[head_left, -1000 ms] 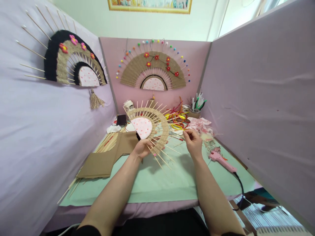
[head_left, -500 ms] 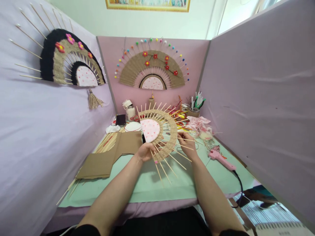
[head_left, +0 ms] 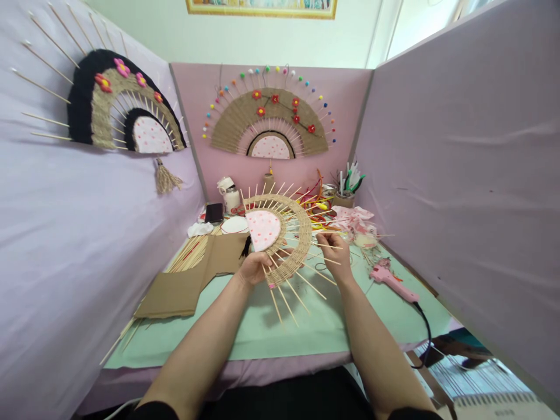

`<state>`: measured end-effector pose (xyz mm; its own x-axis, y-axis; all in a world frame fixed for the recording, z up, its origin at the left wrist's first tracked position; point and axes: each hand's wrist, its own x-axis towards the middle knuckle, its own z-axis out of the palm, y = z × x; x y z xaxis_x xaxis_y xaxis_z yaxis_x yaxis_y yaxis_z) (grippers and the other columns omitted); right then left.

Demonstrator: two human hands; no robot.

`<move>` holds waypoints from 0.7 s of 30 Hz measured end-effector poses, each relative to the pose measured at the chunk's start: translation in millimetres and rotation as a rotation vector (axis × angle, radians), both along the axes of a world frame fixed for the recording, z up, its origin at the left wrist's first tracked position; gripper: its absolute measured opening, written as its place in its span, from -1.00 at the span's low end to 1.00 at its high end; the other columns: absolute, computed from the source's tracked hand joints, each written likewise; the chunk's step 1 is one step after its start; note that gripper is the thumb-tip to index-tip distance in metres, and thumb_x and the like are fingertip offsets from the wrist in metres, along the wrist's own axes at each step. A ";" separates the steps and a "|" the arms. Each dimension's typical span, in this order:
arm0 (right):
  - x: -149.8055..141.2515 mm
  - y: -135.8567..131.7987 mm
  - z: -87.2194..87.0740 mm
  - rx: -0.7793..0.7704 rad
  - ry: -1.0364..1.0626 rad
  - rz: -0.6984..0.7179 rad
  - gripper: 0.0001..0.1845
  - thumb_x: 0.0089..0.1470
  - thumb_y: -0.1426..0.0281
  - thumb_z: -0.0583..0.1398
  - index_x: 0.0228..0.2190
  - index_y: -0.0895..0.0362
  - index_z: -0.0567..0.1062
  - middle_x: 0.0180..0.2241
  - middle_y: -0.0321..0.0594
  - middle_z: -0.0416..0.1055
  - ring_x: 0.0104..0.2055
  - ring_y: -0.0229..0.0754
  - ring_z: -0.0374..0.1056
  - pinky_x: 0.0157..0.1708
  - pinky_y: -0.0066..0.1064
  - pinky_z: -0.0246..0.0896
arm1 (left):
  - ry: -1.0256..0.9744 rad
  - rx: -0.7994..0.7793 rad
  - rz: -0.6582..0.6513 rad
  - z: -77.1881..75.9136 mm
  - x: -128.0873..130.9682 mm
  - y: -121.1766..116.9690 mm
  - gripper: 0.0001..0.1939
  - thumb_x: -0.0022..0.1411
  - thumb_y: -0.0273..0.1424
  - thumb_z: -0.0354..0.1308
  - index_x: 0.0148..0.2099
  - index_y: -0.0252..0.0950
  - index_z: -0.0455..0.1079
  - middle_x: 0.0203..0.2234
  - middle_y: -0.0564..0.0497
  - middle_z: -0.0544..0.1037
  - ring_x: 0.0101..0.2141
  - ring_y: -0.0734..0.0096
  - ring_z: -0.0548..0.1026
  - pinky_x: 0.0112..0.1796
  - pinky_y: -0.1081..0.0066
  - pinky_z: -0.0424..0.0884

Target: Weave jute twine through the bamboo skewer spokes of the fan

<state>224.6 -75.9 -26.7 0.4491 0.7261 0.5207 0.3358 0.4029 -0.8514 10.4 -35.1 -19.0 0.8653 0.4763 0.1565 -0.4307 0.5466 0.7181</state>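
Observation:
A half-round woven fan (head_left: 305, 233) of tan twine on thin wooden sticks is held up, tilted, above the table. Its inner half-disc is white with pink dots, and a black tassel (head_left: 245, 247) hangs behind its straight edge. My left hand (head_left: 252, 269) is closed around the fan's lower end, thumb in front and fingers behind. Beside the outer stick ends, my right hand (head_left: 336, 256) pinches what looks like a strand of twine; sticks cross in front of its fingers. A thin dark loop of cord (head_left: 321, 266) shows just below those fingers.
Brown cardboard (head_left: 172, 291) and a bundle of sticks (head_left: 187, 255) lie at left. A pink glue gun (head_left: 394, 283) with its cord rests at right, near pink dotted cloth (head_left: 355, 220). Finished fans (head_left: 271, 119) hang on the walls. A jar (head_left: 231, 199) stands at the back.
The fan first shifted right and towards me, then slightly back left. My right hand came in from the right, and its fingers are now behind the outer sticks.

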 end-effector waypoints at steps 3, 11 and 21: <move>-0.6 -2.6 1.9 0.026 0.005 -0.031 -0.75 -0.02 0.19 0.18 -0.47 0.14 0.41 -0.55 -0.28 0.30 -0.50 -0.25 0.19 -0.48 -0.40 0.14 | 0.007 0.016 0.018 -0.2 -2.8 2.6 -0.43 -0.23 -0.63 0.00 -0.07 -0.32 0.39 -0.08 -0.18 0.48 -0.10 -0.12 0.44 -0.32 0.12 0.46; 0.5 -6.2 3.5 0.062 -0.022 -0.134 -0.72 -0.05 0.17 0.20 -0.54 0.12 0.36 -0.62 -0.35 0.21 -0.58 -0.31 0.07 -0.57 -0.45 0.05 | 0.040 0.048 0.051 -0.6 -9.9 9.7 -0.43 -0.22 -0.60 0.00 -0.05 -0.35 0.38 -0.07 -0.18 0.47 -0.10 -0.07 0.45 -0.29 0.17 0.44; 10.9 -6.3 6.4 0.198 -0.321 -0.222 -0.82 0.09 0.28 0.09 -0.43 0.10 0.40 -0.42 -0.20 0.36 -0.33 -0.16 0.26 -0.28 -0.32 0.16 | 0.087 0.114 0.119 2.0 -22.1 19.4 -0.47 -0.20 -0.62 0.00 -0.09 -0.40 0.42 -0.16 -0.16 0.52 -0.22 0.08 0.51 -0.30 0.25 0.44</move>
<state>235.5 -82.2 -20.3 0.3757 0.5018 0.7791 0.6679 0.4362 -0.6031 -11.7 -15.7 -17.0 0.8166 0.5592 0.1428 -0.4211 0.4082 0.8100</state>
